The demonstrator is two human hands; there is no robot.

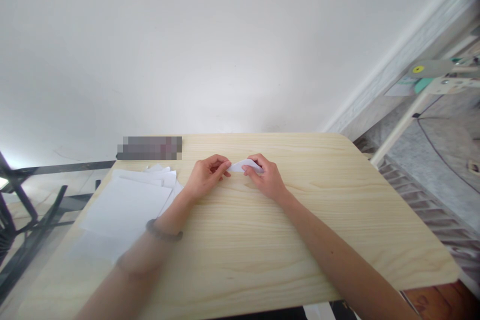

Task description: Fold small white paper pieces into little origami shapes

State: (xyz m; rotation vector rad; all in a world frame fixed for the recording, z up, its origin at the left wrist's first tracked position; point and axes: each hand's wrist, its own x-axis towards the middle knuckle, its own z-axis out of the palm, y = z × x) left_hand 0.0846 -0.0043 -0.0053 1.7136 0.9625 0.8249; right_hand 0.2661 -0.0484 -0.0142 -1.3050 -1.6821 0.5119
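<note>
Between my two hands, just above the far middle of the table, is a small folded piece of white paper [240, 165] with a pointed left end. My left hand [208, 174] pinches that left tip between thumb and forefinger. The right end is gripped by my right hand [266, 176], its thumb on the near face and the fingers behind. Part of the paper is hidden by the right fingers. A dark bracelet [164, 230] circles my left wrist.
A loose pile of white paper sheets [129, 200] lies at the left of the pale wooden table [240, 250]. Behind it sits a blurred-out dark object [150, 148] by the white wall [225, 50]. A metal frame [408, 120] stands right, and dark chair legs [48, 222] show left.
</note>
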